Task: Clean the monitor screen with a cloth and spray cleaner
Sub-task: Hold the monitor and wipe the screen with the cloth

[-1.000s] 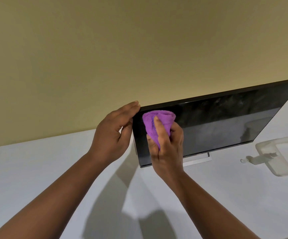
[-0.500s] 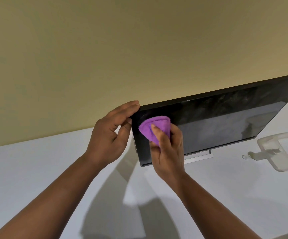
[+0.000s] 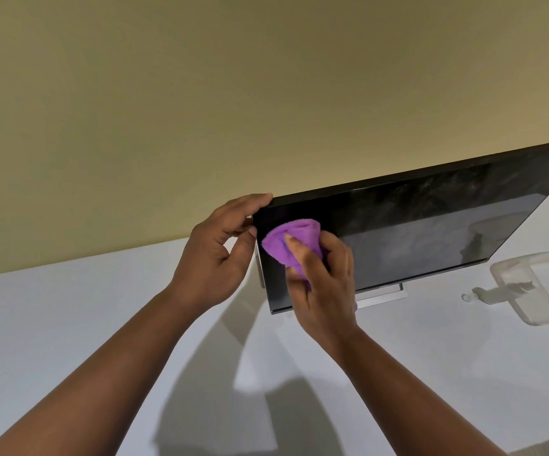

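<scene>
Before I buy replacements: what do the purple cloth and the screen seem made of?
The purple cloth looks like soft microfibre or terry: fuzzy, napped edge. The screen looks like glossy glass or hard plastic: it mirrors the room and shows smudges. Neither is certain.

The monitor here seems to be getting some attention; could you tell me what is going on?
A person is wiping the monitor on a white table. The right hand presses a bunched purple cloth against the screen's upper left area, while the left hand steadies the top left corner. Smudges show further right on the screen. A clear spray bottle lies on the table to the right, untouched.
</scene>
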